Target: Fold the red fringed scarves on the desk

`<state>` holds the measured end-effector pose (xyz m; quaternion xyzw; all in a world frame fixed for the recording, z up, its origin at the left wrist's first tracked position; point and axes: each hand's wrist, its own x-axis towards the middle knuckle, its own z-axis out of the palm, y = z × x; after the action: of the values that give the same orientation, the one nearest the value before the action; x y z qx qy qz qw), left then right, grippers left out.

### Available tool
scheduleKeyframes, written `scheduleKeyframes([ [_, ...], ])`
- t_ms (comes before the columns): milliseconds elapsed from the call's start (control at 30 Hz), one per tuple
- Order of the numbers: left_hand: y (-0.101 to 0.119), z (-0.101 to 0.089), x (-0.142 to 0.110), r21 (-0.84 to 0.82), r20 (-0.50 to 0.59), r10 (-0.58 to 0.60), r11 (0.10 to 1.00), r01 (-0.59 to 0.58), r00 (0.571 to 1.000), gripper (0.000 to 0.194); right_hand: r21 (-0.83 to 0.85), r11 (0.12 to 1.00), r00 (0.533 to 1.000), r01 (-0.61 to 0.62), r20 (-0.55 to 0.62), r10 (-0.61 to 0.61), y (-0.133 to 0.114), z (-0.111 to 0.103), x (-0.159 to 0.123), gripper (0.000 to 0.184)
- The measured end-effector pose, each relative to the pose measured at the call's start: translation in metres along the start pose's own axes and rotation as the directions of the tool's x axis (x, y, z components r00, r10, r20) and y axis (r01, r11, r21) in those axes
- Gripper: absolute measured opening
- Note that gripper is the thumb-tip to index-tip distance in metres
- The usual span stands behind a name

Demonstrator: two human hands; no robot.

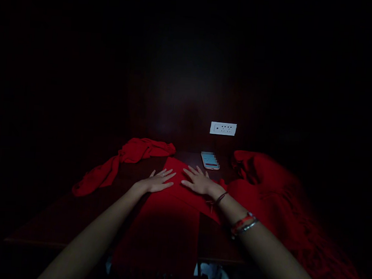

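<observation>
Head view: I am noting the left fingers (167, 185) and right fingers (187, 184) resting spread and palm-down, gripping nothing visible. The red cloth (169, 215) is lying flat directly beneath both, its long axis running from just beyond the fingers back between the forearms. Neither hand is sitting nearer; both are touching it. On the surface (53, 228), a phone (210, 161) is lying just beyond the right fingers.

Before me: one dark table (57, 222), reddish-brown; one far wall (186, 88), dim, faintly lit mid-span; one white socket panel (223, 128), right of centre; left and right, near-black.
</observation>
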<state>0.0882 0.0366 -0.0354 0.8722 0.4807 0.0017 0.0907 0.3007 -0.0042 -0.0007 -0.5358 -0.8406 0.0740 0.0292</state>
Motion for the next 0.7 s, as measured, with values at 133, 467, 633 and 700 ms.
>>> scheduleKeyframes([
  [133, -0.003, -0.001, -0.001, -0.008, 0.021, -0.017, 1.000, 0.017, 1.000, 0.061, 0.024, 0.999, 0.998, -0.043, 0.048, 0.042, 0.001, 0.031, 0.015, 0.069],
  [467, -0.003, 0.000, 0.027, -0.004, -0.037, -0.196, 0.981, 0.196, 0.980, 0.059, 0.049, 0.998, 0.996, -0.029, 0.085, 0.025, 0.008, 0.034, 0.015, 0.072],
  [633, -0.005, 0.005, 0.027, -0.007, -0.098, -0.185, 0.983, 0.186, 0.978, 0.061, 0.044, 0.998, 0.993, -0.035, 0.111, 0.030, 0.007, 0.013, 0.029, 0.069],
  [700, -0.005, 0.006, 0.027, -0.017, -0.120, -0.192, 0.981, 0.191, 0.974, 0.066, 0.020, 0.999, 0.999, -0.045, 0.017, 0.045, 0.003, 0.003, 0.047, 0.060],
])
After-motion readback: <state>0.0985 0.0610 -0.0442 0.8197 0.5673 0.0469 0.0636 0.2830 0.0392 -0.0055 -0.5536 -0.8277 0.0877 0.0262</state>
